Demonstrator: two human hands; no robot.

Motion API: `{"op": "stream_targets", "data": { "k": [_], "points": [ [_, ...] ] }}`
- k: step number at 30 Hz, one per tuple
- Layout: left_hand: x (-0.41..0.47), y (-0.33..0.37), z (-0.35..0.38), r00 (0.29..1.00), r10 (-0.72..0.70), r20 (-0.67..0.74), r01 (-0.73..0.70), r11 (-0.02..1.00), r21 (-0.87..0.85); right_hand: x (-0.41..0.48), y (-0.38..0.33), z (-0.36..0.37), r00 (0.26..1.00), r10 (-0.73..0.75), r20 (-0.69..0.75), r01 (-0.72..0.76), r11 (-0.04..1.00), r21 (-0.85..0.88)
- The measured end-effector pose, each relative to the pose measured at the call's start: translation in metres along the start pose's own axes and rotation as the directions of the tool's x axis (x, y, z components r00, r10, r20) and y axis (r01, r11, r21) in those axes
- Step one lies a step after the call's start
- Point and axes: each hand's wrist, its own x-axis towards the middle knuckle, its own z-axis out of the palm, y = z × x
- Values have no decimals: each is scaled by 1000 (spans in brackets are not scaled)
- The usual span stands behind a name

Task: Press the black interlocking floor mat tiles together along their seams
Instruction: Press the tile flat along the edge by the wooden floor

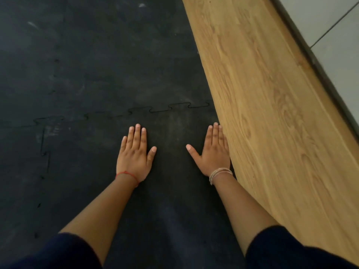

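Black interlocking mat tiles point(97, 65) cover the floor on the left and in the middle. A jigsaw-toothed seam point(159, 109) runs across, just beyond my fingertips. Another seam point(43, 152) runs toward me at the left. My left hand point(135, 154) lies flat, palm down, on the near tile point(171, 171), fingers together and thumb out, with a red thread at the wrist. My right hand point(214, 152) also lies flat on that tile, against its right edge, with pale bracelets at the wrist. Neither hand holds anything.
A wood-grain floor strip point(272, 113) borders the mat on the right. Beyond it a dark rail point(320, 74) meets a pale wall or glass panel point(338, 26). Dark sleeves point(281, 249) cover both upper arms at the bottom edge.
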Motion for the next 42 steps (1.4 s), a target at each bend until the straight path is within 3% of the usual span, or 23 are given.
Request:
{"op": "stream_targets", "data": {
  "k": [4, 11, 23, 25, 27, 29, 31, 35, 42],
  "points": [
    [-12, 4, -4, 997, 32, 66, -31, 999, -21, -15, 4, -4, 999, -16, 49, 14, 999, 42],
    [-150, 36, 17, 986, 142, 92, -137, 989, -63, -190, 31, 34, 994, 107, 7, -107, 991, 82],
    [-156, 39, 19, 991, 131, 37, -130, 991, -27, -189, 37, 36, 997, 81, -10, -80, 996, 48],
    [-179, 28, 17, 997, 54, 47, -51, 997, -60, -194, 33, 33, 998, 56, -25, -54, 995, 81],
    [-212, 3, 15, 991, -132, 11, 133, 987, -95, -200, 15, 29, 997, -77, -19, 79, 990, 117],
    [-247, -32, 11, 919, -393, -35, 385, 912, -140, -203, -19, 28, 959, -283, 9, 279, 950, 139],
    [-275, -60, 7, 829, -557, -36, 546, 822, -163, -203, -59, 29, 881, -471, 34, 463, 876, 136],
    [-294, -73, 8, 843, -537, 3, 533, 836, -128, -199, -113, 35, 748, -658, 93, 651, 753, 97],
    [-293, -78, 6, 839, -541, 63, 544, 836, -70, -200, -122, 39, 762, -620, 185, 626, 779, 29]
  ]
}}
